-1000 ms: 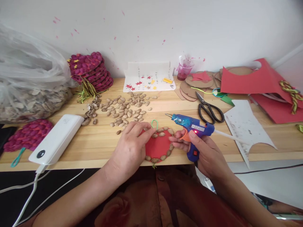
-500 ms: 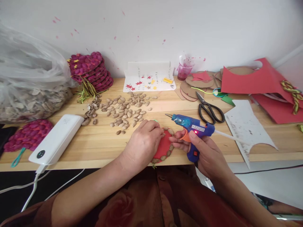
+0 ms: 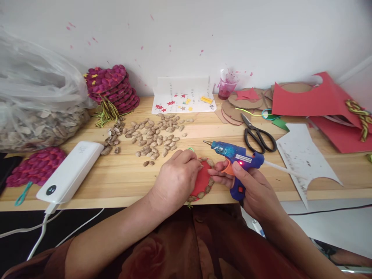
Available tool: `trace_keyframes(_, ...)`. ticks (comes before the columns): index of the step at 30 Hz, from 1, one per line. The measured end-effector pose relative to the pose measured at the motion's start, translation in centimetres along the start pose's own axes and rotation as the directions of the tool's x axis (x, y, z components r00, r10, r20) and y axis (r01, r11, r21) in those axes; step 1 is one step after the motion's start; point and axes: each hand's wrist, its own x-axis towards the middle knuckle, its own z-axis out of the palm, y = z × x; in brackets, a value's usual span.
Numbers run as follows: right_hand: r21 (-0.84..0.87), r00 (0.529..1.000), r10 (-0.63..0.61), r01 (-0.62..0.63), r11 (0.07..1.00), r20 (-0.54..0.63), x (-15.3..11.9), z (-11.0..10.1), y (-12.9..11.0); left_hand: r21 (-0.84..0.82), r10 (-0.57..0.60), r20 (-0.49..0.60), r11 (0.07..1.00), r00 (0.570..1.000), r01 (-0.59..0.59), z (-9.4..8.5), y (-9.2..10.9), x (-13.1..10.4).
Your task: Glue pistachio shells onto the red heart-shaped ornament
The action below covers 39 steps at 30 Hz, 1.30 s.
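My right hand [image 3: 255, 190] is wrapped round the handle of a blue hot glue gun [image 3: 229, 150], its nozzle pointing left and a white glue stick [image 3: 279, 167] coming out of the back. The gun's red light is lit. A red disc [image 3: 202, 180] lies at the table's front edge, with brown nut shells [image 3: 207, 188] set along its rim. My left hand [image 3: 177, 174] is closed over the disc's left side, fingertips pinched at its upper rim; whatever they hold is hidden. Fingertips of my right hand reach the disc's right edge.
Loose brown shells [image 3: 157, 135] lie scattered beyond my left hand. Left are a power bank [image 3: 71, 170], a bag of shells [image 3: 37, 124] and purple shell-covered discs [image 3: 112, 85]. Right are black-handled scissors [image 3: 258, 135] and red card [image 3: 305, 97]. Behind stands a paper with stars [image 3: 183, 95].
Almost nothing differs. My left fingers have shifted very slightly at the disc's rim, and the whole view has moved a little.
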Motion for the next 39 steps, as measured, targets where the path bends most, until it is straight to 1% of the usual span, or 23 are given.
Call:
trace_keyframes(5,-0.015,1.000,0.003,-0.002,1.000,0.012,-0.1,-0.1,0.0,0.018,-0.021,0.009,1.000,1.000,0.021,0.0,0.3,0.0)
trace_keyframes(10,-0.027,1.000,0.002,-0.003,1.000,-0.016,0.0,-0.1,0.1,0.026,-0.054,0.051,0.998,0.997,0.052,0.0,0.5,-0.1)
trace_keyframes(19,-0.051,0.999,0.001,-0.003,0.999,-0.037,0.2,-0.5,0.3,0.022,-0.087,0.061,0.996,0.994,0.086,0.0,0.7,-0.1)
trace_keyframes(23,-0.033,1.000,0.005,-0.005,0.999,-0.018,0.2,-0.5,0.4,0.014,-0.089,0.072,0.996,0.993,0.089,0.2,0.6,-0.2)
trace_keyframes(26,-0.019,1.000,0.011,-0.011,1.000,-0.001,0.3,-0.5,0.4,-0.001,-0.063,0.073,0.998,0.995,0.063,0.0,0.3,-0.3)
trace_keyframes(31,-0.012,1.000,0.005,-0.005,1.000,0.010,0.3,-0.4,0.3,-0.157,-0.018,0.011,0.987,1.000,0.020,-0.8,-0.5,-0.8)
trace_keyframes(33,-0.016,1.000,0.004,-0.004,1.000,0.006,0.1,-0.4,0.2,-0.149,0.023,0.008,0.989,1.000,-0.021,-1.2,-0.7,-1.2)
trace_keyframes(34,-0.019,1.000,0.007,-0.007,1.000,0.006,0.1,-0.4,0.2,-0.125,0.049,0.026,0.991,0.998,-0.046,-1.3,-0.8,-1.4)
trace_keyframes(36,-0.025,1.000,0.012,-0.012,1.000,0.009,0.0,-0.4,0.2,-0.068,0.087,0.098,0.994,0.991,-0.080,-1.6,-0.9,-1.7)
trace_keyframes(39,-0.021,1.000,0.016,-0.015,1.000,0.008,0.0,-0.5,0.2,0.006,0.085,0.214,0.996,0.973,-0.088,-2.1,-0.7,-1.7)
